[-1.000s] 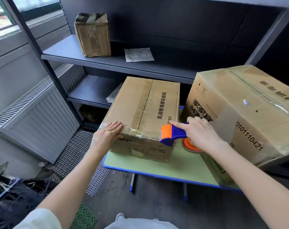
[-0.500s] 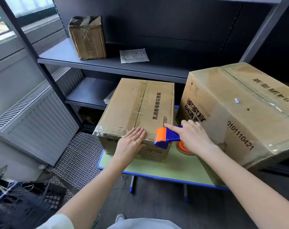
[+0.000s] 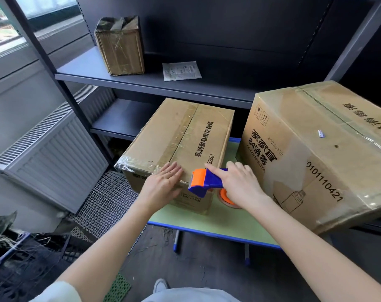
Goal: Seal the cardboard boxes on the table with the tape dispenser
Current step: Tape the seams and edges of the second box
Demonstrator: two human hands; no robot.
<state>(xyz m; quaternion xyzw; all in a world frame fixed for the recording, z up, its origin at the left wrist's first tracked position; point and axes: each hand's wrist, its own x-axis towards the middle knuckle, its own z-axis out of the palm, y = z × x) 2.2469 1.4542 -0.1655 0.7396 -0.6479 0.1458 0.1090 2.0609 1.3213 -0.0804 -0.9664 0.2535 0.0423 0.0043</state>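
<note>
Cardboard boxes, two of them, stand on the green table (image 3: pixel 209 221): the smaller box (image 3: pixel 181 147) at its left end, its left part overhanging the edge, and the bigger box (image 3: pixel 320 153) at the right end, tilted and reaching past the front edge.

From the head camera, the left hand (image 3: pixel 163 184) has slid rightward along the smaller box's near top edge and now lies flat, fingers spread, pressing a glossy clear strip that wrinkles at the left corner. This suggests the cross strip is nearly laid and the cut comes next.

The right hand (image 3: pixel 237 186) is wrapped around the tape dispenser (image 3: pixel 204 180), forefinger stretched along its blue plastic handle; the orange toothed head meets the box's near right corner. Its orange roll hub shows beneath, probably just above the tabletop. Both boxes are matte brown board, printed black, with shiny tape over the seams.
</note>
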